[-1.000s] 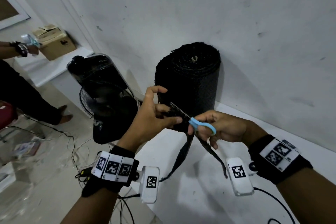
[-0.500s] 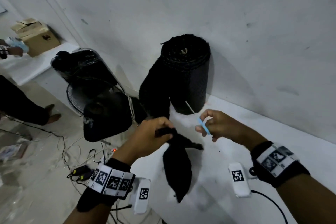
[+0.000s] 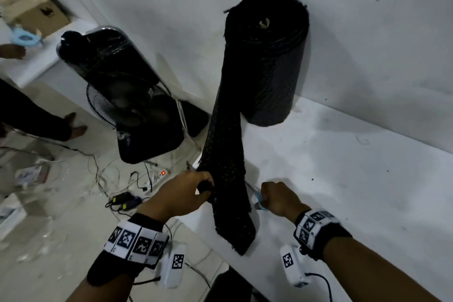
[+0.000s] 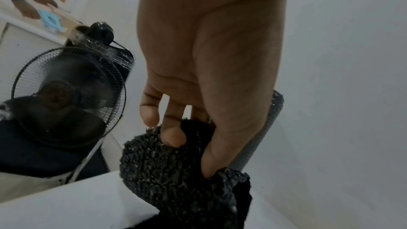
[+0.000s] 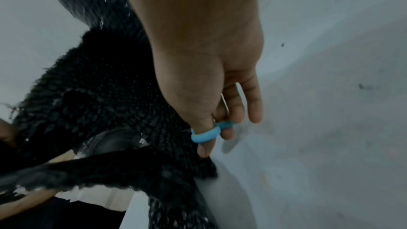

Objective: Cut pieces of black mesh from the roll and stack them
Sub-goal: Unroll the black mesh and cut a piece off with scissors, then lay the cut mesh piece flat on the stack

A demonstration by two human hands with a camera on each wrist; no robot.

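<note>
Black mesh strip (image 3: pixel 228 179) hangs off the roll (image 3: pixel 272 56), bunched in the left hand's (image 3: pixel 181 193) tight grip.

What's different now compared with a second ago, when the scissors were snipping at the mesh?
The left hand has drawn the mesh strip off the roll, toward the person. The right hand took the scissors off the mesh, down beside the strip. The roll stays upright against the wall; both grips are unchanged.

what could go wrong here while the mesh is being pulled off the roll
The roll stands on end near the table corner; the left hand's pull on the mesh strip could tip it. The right hand holds the scissors right beside the strip, so the blades may snag it.
</note>
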